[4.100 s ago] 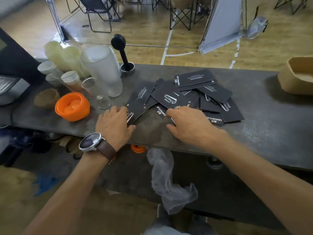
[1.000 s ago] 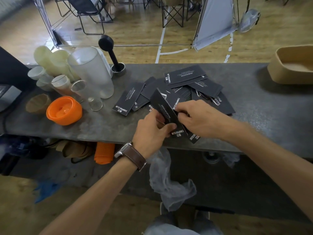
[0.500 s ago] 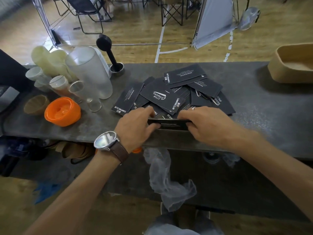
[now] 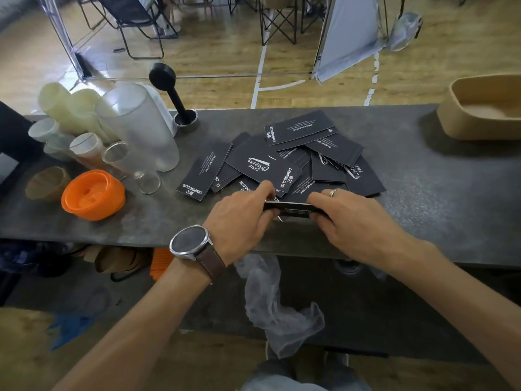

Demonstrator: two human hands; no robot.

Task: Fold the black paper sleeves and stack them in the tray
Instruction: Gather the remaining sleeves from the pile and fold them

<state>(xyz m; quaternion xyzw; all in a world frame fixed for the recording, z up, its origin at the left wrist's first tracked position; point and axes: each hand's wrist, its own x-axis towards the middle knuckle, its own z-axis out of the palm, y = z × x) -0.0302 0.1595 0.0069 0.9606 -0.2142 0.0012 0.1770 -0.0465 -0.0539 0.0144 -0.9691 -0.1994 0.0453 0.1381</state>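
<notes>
Sleeve (image 4: 293, 208), raised and open a second ago, now lies pressed flat at the table's (image 4: 437, 198) near edge, left hand (image 4: 242, 210) and right hand (image 4: 346, 218) pinching its ends with curled fingers. Fold looks nearly set; tray (image 4: 451, 114) sits far right.

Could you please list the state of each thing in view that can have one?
Left hand: pinches one end of the held sleeve.
Right hand: pinches the other end.
Held sleeve: folded flat, edge-on, over the counter.
Sleeve pile: loose, overlapping, not stacked.
Tray: upright; no sleeves visible inside.
Orange lid: lying flat.
</notes>
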